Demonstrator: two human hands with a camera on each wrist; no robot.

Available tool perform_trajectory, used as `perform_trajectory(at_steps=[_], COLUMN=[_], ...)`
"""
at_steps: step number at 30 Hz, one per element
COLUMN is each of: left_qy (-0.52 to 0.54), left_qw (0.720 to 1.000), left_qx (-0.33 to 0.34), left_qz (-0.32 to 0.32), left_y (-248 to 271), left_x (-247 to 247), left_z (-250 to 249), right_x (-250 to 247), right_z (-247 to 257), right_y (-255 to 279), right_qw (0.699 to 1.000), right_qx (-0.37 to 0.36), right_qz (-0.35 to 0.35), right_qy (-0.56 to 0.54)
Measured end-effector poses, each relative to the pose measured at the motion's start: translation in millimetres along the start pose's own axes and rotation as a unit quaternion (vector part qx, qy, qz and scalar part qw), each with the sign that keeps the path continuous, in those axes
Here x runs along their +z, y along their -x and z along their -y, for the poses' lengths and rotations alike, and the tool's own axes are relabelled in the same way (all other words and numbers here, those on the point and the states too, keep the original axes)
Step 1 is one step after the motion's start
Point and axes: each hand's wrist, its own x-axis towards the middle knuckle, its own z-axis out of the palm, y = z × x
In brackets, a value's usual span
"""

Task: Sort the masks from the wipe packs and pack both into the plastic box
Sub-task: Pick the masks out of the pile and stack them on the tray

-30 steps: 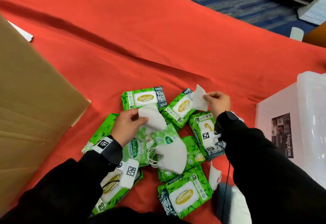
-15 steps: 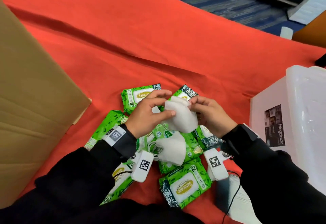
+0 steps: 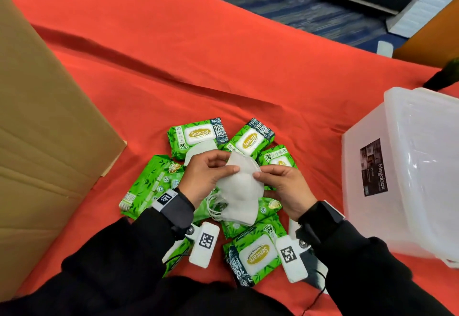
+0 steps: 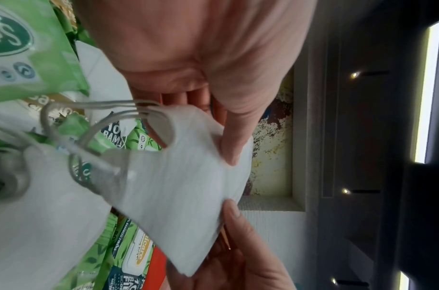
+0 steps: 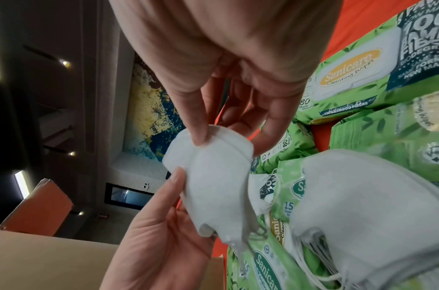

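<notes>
Both hands meet over a pile of green wipe packs (image 3: 198, 135) on the red cloth. Between them they hold a small stack of white masks (image 3: 242, 179) above the pile. My left hand (image 3: 228, 165) pinches the masks' left edge, its thumb (image 4: 228, 149) on top. My right hand (image 3: 260, 179) pinches their right edge with thumb and fingers (image 5: 201, 135). A second stack of masks (image 3: 238, 210) lies on the packs just below, ear loops to the left. Another mask (image 3: 201, 149) shows behind the left hand. The clear plastic box (image 3: 409, 166) stands at the right.
A large cardboard box (image 3: 44, 141) fills the left side. More wipe packs (image 3: 258, 256) lie near my wrists. Beyond the red cloth's far edge is blue carpet (image 3: 298, 5).
The hands, each holding a mask a second ago, have come together. The two masks are now held as one stack between both hands, lower and nearer to me.
</notes>
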Motion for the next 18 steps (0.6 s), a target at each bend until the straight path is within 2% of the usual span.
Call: perform_trajectory(at_steps=[8,18], left_qy=[-0.001,-0.008], left_qw=[1.000,1.000], left_qx=[-0.003,-0.023], left_qz=[-0.010,-0.002], left_y=[7.4,13.1], left_x=[3.3,3.6], left_z=[6.2,12.0], right_x=[3.6,8.0], right_z=[-13.9,-20.7], right_y=[12.3,18.4], right_qw=[0.999,1.000], right_qx=[-0.016,-0.007], right_qz=[-0.007,-0.008], right_qy=[0.034,0.007])
